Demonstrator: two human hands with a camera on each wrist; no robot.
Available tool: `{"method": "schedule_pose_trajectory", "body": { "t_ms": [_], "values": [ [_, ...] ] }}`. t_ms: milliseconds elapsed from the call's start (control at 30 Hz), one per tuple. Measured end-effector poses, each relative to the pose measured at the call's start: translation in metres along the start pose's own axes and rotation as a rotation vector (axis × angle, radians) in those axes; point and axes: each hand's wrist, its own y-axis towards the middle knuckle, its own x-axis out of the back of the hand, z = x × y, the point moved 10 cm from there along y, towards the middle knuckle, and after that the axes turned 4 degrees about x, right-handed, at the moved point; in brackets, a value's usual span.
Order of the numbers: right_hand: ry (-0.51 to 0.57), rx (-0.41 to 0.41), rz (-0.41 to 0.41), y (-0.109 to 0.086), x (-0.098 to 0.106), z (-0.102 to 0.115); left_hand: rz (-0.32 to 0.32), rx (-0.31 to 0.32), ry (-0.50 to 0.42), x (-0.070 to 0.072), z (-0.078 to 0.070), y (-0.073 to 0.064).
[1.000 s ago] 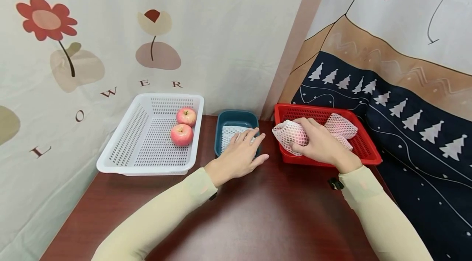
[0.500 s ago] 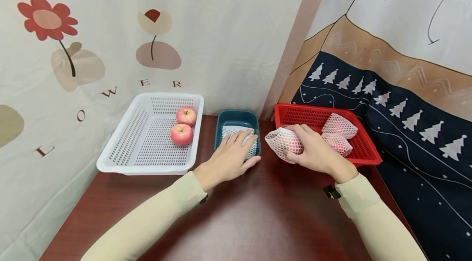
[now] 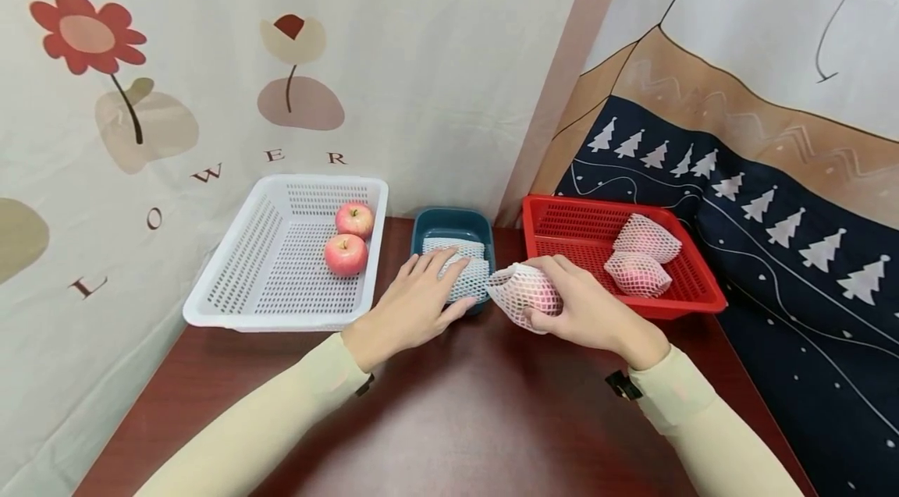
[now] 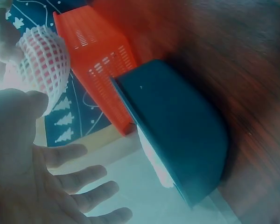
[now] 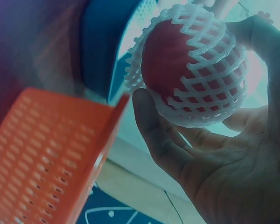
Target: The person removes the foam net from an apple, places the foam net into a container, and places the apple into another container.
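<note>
My right hand (image 3: 579,306) holds an apple in a white foam net sleeve (image 3: 523,296), raised above the table between the red basket and the teal tray. The right wrist view shows bare red skin of the apple (image 5: 165,58) where the net gapes, with fingers and thumb curled around it. My left hand (image 3: 414,302) hovers with fingers spread and relaxed by the near left side of the teal tray (image 3: 449,218), holding nothing. White foam net sleeves (image 3: 469,278) lie in that tray, partly hidden by the left fingers. Two net-wrapped apples (image 3: 637,272) sit in the red basket (image 3: 565,228).
A white basket (image 3: 281,317) stands at the left with two bare apples (image 3: 346,255) against its right side. The baskets and tray line the back of the dark red wooden table (image 3: 449,411), near a printed curtain (image 3: 435,91).
My right hand has brought the wrapped apple left and nearer, out over the red basket's edge. My left hand has drawn back left and toward me, baring more of the tray's sleeves.
</note>
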Motion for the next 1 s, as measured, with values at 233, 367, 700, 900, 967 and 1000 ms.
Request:
{"method": "schedule_pose_trajectory", "body": {
  "t_ms": [233, 367, 700, 900, 967, 1000],
  "values": [
    [0.046, 0.036, 0.054, -0.001, -0.022, 0.009, -0.005, 0.011, -0.002, 0.003, 0.009, -0.013],
    [0.081, 0.034, 0.087, -0.001, -0.034, 0.011, -0.016, 0.009, -0.006, 0.005, 0.012, -0.019],
    [0.159, 0.033, 0.148, -0.001, -0.057, 0.017, -0.024, 0.011, 0.008, 0.011, 0.018, -0.033],
    [0.150, 0.018, 0.209, -0.001, -0.073, 0.016, -0.056, 0.008, 0.032, 0.017, 0.021, -0.043],
    [0.153, 0.003, 0.235, -0.001, -0.079, 0.015, -0.058, 0.010, 0.035, 0.018, 0.021, -0.047],
    [0.159, 0.000, 0.248, -0.001, -0.082, 0.014, -0.056, 0.010, 0.035, 0.018, 0.021, -0.048]
  ]
}}
